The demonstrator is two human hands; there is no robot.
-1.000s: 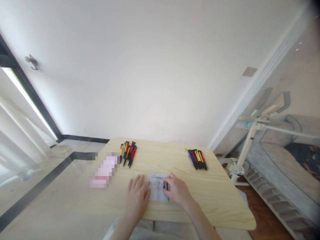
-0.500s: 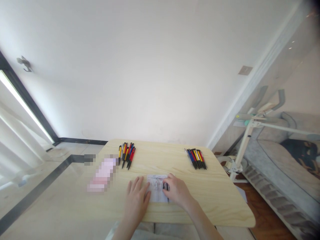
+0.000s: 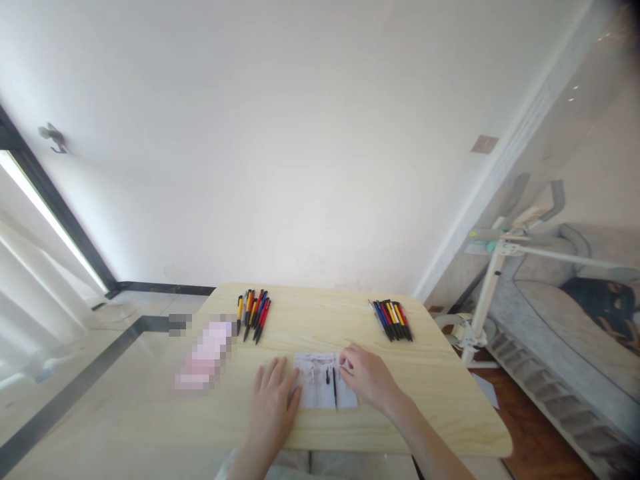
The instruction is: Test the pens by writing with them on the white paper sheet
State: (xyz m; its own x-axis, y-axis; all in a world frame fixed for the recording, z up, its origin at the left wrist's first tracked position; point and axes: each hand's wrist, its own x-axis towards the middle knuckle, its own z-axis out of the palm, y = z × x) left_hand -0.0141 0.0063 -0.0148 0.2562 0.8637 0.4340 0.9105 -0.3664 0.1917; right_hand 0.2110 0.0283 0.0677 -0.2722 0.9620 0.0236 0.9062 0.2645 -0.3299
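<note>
A white sheet of paper (image 3: 320, 387) with scribbled marks lies near the front of a light wooden table (image 3: 440, 393). My left hand (image 3: 273, 400) rests flat on the table with fingers spread, fingertips on the paper's left edge. My right hand (image 3: 367, 377) sits at the paper's right edge, fingers curled; I cannot make out whether anything is in them. A black pen (image 3: 334, 387) lies on the paper just left of my right hand, apart from the fingers. Two bundles of coloured pens lie farther back, one at the left (image 3: 254, 310) and one at the right (image 3: 391, 319).
A blurred pink object (image 3: 203, 353) lies at the table's left. A white wall stands behind the table. To the right are a white stand (image 3: 487, 293) and a grey sofa (image 3: 565, 320). The floor at the left is pale tile with a dark stripe.
My right hand has slid right, off the paper, uncovering the black pen lying on it. My left hand has stayed put. The camera view shifted slightly.
</note>
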